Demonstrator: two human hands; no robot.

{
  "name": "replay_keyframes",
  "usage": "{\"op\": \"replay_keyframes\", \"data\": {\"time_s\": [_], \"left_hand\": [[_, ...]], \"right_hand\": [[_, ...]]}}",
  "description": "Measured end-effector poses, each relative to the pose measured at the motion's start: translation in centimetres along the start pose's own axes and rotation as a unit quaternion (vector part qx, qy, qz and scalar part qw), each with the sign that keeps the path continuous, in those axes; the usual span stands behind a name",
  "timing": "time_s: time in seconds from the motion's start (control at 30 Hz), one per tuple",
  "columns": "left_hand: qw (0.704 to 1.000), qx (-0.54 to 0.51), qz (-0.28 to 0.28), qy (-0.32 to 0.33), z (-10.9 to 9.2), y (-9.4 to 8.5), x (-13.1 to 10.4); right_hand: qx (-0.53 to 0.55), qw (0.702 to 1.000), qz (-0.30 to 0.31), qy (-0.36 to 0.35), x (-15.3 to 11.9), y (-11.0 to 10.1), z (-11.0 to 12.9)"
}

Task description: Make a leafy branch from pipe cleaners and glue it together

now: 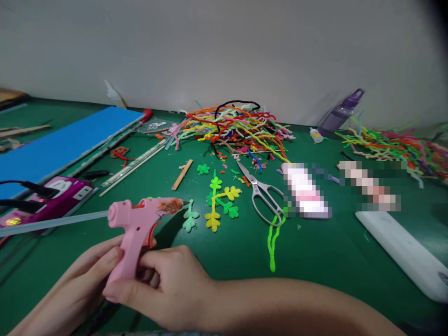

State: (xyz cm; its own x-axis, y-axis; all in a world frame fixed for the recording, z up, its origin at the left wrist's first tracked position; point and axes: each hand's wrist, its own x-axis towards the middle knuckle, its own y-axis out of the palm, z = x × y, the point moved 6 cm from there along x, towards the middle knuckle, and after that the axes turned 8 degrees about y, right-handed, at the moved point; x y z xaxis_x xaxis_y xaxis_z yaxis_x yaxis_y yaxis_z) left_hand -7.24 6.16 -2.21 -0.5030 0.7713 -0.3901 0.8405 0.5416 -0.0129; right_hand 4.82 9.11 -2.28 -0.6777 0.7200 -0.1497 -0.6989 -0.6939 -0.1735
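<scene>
A pink hot glue gun [131, 242] points right, with a clear glue stick [66, 221] in its back end and brown residue around its nozzle. My left hand [89, 275] holds the handle from the left, thumb against it. From the right, my right hand [171, 280] grips the lower handle with curled fingers, below the red trigger [151, 235]. By the nozzle tip lies a pale green leaf shape [191, 219] of pipe cleaner; whether they touch I cannot tell. To its right sit yellow leaf shapes [212, 220] and a green leaf shape [229, 210].
Scissors [261, 191] lie right of the leaves, near a bent lime pipe cleaner [272, 252]. Heaped pipe cleaners [231, 123] stand at the back. A purple power strip [66, 198] and blue board [70, 140] are left; a purple bottle [341, 112] and white device [402, 254] are right.
</scene>
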Motion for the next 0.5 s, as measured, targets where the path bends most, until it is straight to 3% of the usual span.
{"op": "replay_keyframes", "data": {"time_s": [0.5], "left_hand": [[0.999,-0.007,-0.006,0.042,-0.86,0.78,-0.20]], "right_hand": [[0.008,1.000,-0.007,-0.009,0.12,-0.01,-0.08]]}}
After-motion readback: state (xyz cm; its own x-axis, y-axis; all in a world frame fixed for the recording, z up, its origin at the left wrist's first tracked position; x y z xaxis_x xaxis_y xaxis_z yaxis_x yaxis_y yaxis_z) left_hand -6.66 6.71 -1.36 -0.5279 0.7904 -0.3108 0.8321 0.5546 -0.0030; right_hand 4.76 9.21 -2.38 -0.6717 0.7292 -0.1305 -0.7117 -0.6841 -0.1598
